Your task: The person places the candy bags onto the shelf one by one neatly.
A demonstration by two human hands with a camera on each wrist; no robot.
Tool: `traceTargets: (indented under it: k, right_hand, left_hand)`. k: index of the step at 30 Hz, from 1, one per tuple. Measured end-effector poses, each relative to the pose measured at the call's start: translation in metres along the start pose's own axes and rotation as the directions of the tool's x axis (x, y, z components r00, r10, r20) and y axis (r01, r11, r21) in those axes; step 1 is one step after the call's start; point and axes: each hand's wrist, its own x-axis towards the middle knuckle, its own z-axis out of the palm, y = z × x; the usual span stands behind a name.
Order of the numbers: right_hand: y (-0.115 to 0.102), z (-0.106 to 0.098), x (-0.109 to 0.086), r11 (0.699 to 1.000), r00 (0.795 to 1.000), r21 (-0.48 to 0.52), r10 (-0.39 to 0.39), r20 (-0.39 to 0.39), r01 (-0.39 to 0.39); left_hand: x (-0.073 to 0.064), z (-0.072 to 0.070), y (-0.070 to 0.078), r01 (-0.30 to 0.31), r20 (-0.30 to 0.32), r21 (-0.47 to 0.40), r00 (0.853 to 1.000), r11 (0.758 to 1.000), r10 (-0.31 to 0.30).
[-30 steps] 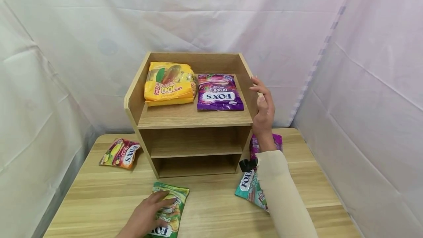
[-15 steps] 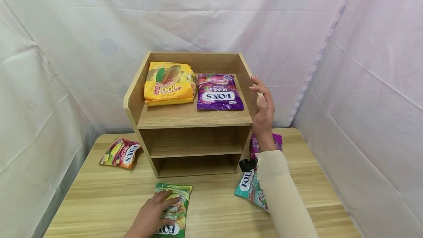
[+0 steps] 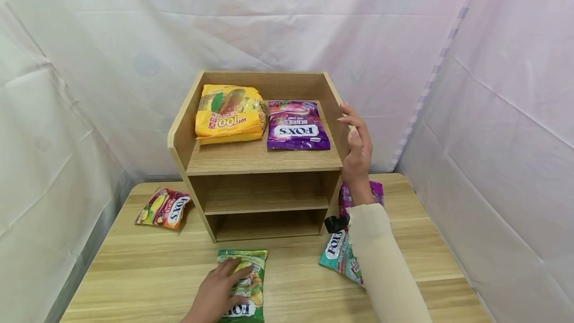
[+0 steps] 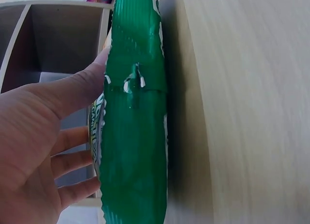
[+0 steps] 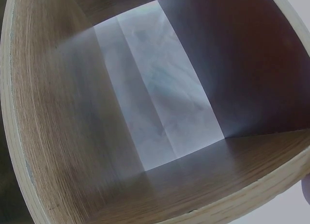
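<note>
In the head view my left hand (image 3: 219, 288) lies with spread fingers on a green Fox's candy bag (image 3: 251, 290) on the table, in front of the shelf. The left wrist view shows the thumb and fingertips against the upper face of this green bag (image 4: 135, 146). My right hand (image 3: 358, 146) touches the right side panel of the wooden shelf (image 3: 264, 163), fingertips at its sloping edge. Two bags sit on the top shelf: a yellow candy bag (image 3: 230, 113) and a purple Fox's Berries bag (image 3: 298, 126). The right wrist view looks into the shelf's wooden compartment (image 5: 53, 112).
A red and orange Fox's Fruits bag (image 3: 163, 208) lies left of the shelf on the table (image 3: 116, 273). To the right are a teal Fox's bag (image 3: 338, 255) and a purple bag (image 3: 376, 191), both partly behind the right arm. White curtains (image 3: 269, 14) surround the table.
My left hand has slid the green bag a little to the right along the table, and the bag has turned straighter. The right hand stays at the shelf's side panel.
</note>
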Motion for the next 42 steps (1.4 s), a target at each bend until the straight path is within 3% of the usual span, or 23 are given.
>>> traceTargets:
  k: [10,20,25,28,31,33,36,38,40,42]
  right_hand:
    - [-0.009,0.003,0.001,1.0,1.0,0.012,0.029,0.002,-0.029]
    - [-0.007,0.004,0.0,0.999,0.999,0.026,0.039,-0.001,-0.039]
    - [-0.003,0.003,-0.001,1.0,1.0,0.011,0.029,0.005,-0.029]
    - [0.009,0.0,-0.002,1.0,1.0,-0.002,0.019,0.0,-0.019]
    - [0.022,-0.004,-0.004,1.0,1.0,-0.012,0.01,-0.002,-0.01]
    - [0.027,-0.006,-0.004,1.0,1.0,-0.014,0.004,-0.003,-0.004]
    - [0.03,-0.007,-0.004,1.0,1.0,-0.007,0.001,-0.004,-0.001]
    - [0.03,-0.008,-0.004,1.0,1.0,-0.008,0.001,-0.005,-0.001]
    - [0.029,-0.008,-0.004,1.0,1.0,-0.007,0.002,-0.004,-0.002]
    - [0.029,-0.008,-0.003,1.0,1.0,-0.006,0.001,-0.002,-0.001]
  left_hand:
    - [0.004,0.008,0.012,-0.029,-0.008,0.026,1.0,0.999,0.029]
    - [0.001,0.01,0.01,0.005,0.0,-0.033,1.0,0.999,-0.005]
    - [-0.006,0.013,0.015,0.13,-0.073,-0.021,0.989,0.991,-0.131]
    - [-0.009,0.016,0.019,0.266,-0.127,-0.003,0.956,0.964,-0.264]
    - [-0.011,0.018,0.022,0.396,-0.157,-0.072,0.902,0.915,-0.403]
    - [-0.011,0.019,0.025,0.469,-0.144,-0.145,0.861,0.871,-0.488]
    - [-0.009,0.019,0.03,0.565,-0.096,-0.262,0.792,0.783,-0.603]
    - [-0.007,0.018,0.031,0.602,-0.071,-0.294,0.76,0.742,-0.646]
    - [-0.004,0.018,0.032,0.629,-0.057,-0.301,0.738,0.717,-0.672]
    - [-0.002,0.016,0.033,0.643,-0.043,-0.274,0.735,0.715,-0.677]
